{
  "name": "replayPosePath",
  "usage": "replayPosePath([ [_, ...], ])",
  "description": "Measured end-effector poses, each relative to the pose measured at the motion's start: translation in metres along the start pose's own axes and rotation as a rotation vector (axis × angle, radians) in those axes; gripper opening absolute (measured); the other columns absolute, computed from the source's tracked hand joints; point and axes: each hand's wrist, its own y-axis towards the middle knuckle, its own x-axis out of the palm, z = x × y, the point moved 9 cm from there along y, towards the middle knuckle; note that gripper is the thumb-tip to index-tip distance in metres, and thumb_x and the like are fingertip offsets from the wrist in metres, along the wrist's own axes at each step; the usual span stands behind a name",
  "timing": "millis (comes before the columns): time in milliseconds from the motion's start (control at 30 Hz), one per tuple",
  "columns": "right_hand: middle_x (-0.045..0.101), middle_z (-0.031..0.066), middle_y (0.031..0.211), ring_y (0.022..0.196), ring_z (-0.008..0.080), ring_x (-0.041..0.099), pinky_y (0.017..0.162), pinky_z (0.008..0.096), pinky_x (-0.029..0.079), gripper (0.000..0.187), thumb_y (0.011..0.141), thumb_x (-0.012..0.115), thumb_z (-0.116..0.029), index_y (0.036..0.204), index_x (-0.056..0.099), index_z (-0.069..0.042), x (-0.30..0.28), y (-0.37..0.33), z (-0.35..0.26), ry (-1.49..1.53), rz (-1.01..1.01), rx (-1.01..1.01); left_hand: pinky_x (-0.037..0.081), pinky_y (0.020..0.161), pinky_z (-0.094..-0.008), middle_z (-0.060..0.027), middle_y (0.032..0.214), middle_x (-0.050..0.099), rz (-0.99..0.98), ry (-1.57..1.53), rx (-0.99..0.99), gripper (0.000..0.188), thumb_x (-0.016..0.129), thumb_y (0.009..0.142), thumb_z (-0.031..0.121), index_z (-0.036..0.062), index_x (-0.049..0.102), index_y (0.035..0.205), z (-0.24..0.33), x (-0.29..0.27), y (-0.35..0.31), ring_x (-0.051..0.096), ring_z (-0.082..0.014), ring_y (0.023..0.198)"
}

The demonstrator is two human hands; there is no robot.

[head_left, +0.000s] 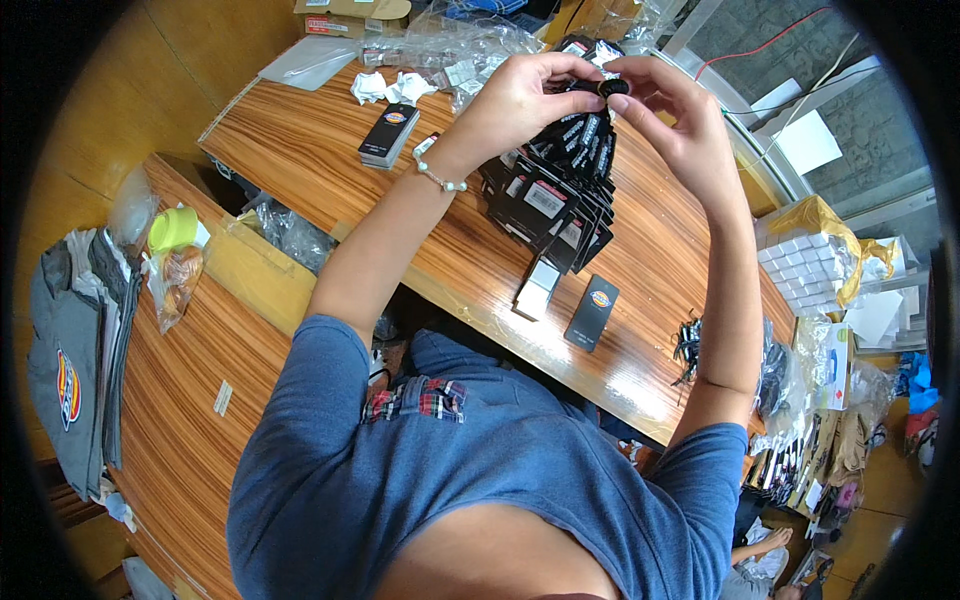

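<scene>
My left hand and my right hand meet at the far side of the table. Their fingers pinch a bundle of black cords between them. Below the bundle, a thick fan of black hang tags spreads toward me, some showing white barcode labels. The cords seem to run down to these tags, though the overlap hides where they join. Close to the fan's near end are a small stack with a white top and a single black hang tag. Left of my left forearm sits a stack of black tags.
Crumpled white paper and clear plastic bags line the far edge. Loose black cords lie by my right forearm. At right stands a wrapped block of small white boxes. A grey bag and a green cup are at left.
</scene>
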Motion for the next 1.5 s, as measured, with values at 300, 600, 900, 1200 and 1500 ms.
replayPosePath([
  [300, 0.060, 0.0154, 0.075, 0.068, 0.0250, 0.060, 0.061, 0.0327, 0.047, 0.019, 0.076, 0.064, -0.013, 0.088, 0.062, 0.000, 0.037, 0.013, 0.009, -0.104, -0.101, 0.103, 0.046, 0.077, -0.0236, -0.0069, 0.089, 0.065, 0.211, 0.311, 0.020, 0.023, 0.066, 0.078, 0.010, -0.0027, 0.061, 0.097, 0.005, -0.031, -0.025, 0.058, -0.0094, 0.084],
  [600, 0.060, 0.0127, 0.083, 0.076, 0.0293, 0.060, 0.066, 0.0365, 0.048, 0.019, 0.073, 0.067, -0.013, 0.086, 0.061, -0.002, 0.049, 0.029, -0.006, -0.259, 0.049, -0.028, 0.047, 0.072, -0.0223, -0.0064, 0.085, 0.065, 0.357, 0.368, 0.031, 0.019, 0.068, 0.075, 0.007, -0.0022, 0.061, 0.091, 0.000, -0.058, -0.039, 0.059, -0.0105, 0.079],
  [900, 0.059, 0.0113, 0.080, 0.072, 0.0249, 0.059, 0.062, 0.0325, 0.047, 0.018, 0.072, 0.066, -0.010, 0.086, 0.061, -0.001, 0.072, 0.026, -0.002, -0.119, -0.158, -0.136, 0.048, 0.074, -0.0254, -0.0072, 0.086, 0.065, 0.352, 0.555, 0.180, 0.018, 0.067, 0.073, 0.001, -0.0013, 0.062, 0.091, 0.009, -0.056, -0.052, 0.061, -0.0128, 0.081],
  [1200, 0.061, 0.0133, 0.077, 0.070, 0.0202, 0.059, 0.062, 0.0300, 0.047, 0.020, 0.072, 0.066, -0.010, 0.091, 0.063, 0.000, 0.078, 0.026, 0.010, 0.075, -0.226, -0.037, 0.047, 0.074, -0.0234, -0.0066, 0.086, 0.065, 0.316, 0.408, 0.087, 0.018, 0.068, 0.073, 0.002, -0.0016, 0.062, 0.089, -0.001, -0.057, -0.054, 0.060, -0.0105, 0.081],
  [1500, 0.059, 0.0111, 0.066, 0.059, 0.0201, 0.056, 0.058, 0.0303, 0.045, 0.019, 0.072, 0.068, -0.012, 0.087, 0.065, -0.001, 0.076, 0.030, 0.019, 0.025, -0.271, 0.026, 0.040, 0.090, -0.0322, -0.0057, 0.100, 0.062, 0.202, 0.506, 0.330, 0.021, 0.066, 0.074, 0.014, 0.0021, 0.064, 0.091, 0.023, -0.064, -0.044, 0.055, -0.0187, 0.098],
])
